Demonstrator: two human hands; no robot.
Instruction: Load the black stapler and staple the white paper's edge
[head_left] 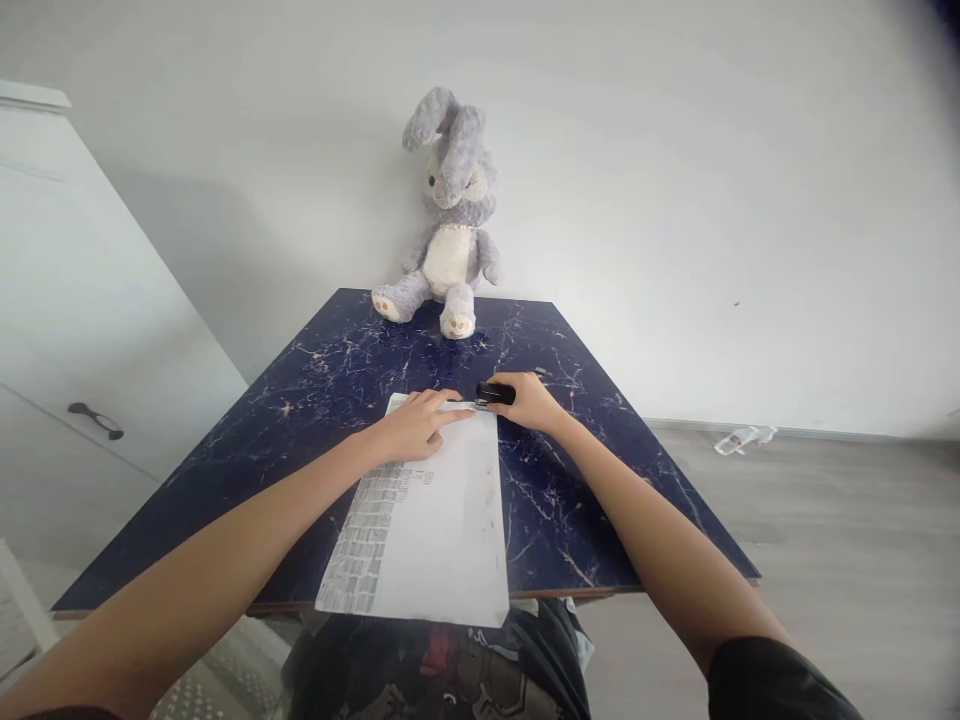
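Closest to the lens is my lap (450, 670), dark printed cloth that's blurry and cut off by the bottom edge, plus a black sleeve (772, 685) on my right arm. Just past that, the paper (439, 530) lies flat on the bench (300, 400), its near end hanging a bit over the front edge. It's white and rectangular, with a block of tiny grey print down the left side that I can't read.

My left hand (411, 425) is spread flat on the paper's far end, fingers released and pressing down, holding nothing. My right hand (529, 402) is clenched around a small black stapler (495, 394) right at the paper's far right corner. My hand covers a lot of it, so I can't tell if its mouth is actually over the sheet.

The bench top is glossy dark blue with white marble-style veins. At its far edge a fluffy grey-and-white plush bunny (450, 230) sits against the wall.

As for containers, there's a white cabinet (82, 330) on the left, shut, with a dark handle (95, 420), contents hidden. A clear plastic bottle (742, 438) lies on its side on the grey floor (825, 560), too small to tell what's in it.
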